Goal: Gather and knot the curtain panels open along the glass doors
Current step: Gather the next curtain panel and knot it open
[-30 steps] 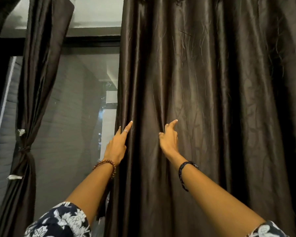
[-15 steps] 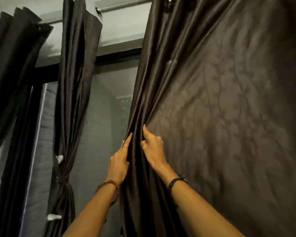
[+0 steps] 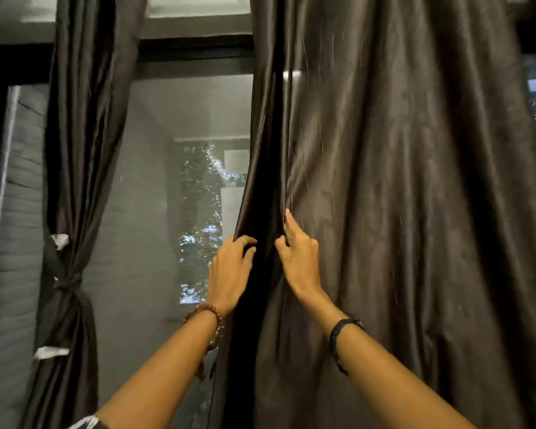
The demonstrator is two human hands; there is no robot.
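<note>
Legible text, labels, brands, numbers, signs: none. Small white tags (image 3: pixel 59 240) on the knotted dark satin curtain panel (image 3: pixel 75 187): unreadable.

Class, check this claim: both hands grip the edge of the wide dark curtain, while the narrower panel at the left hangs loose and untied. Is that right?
One detail is wrong. The head view shows the narrower panel already knotted, not loose. The left hand and right hand do grip the wide dark curtain at its edge.

Green foliage (image 3: pixel 203 212) shows outside; a beaded bracelet (image 3: pixel 205 309) and dark wristband (image 3: pixel 338 329) circle the wrists
</note>
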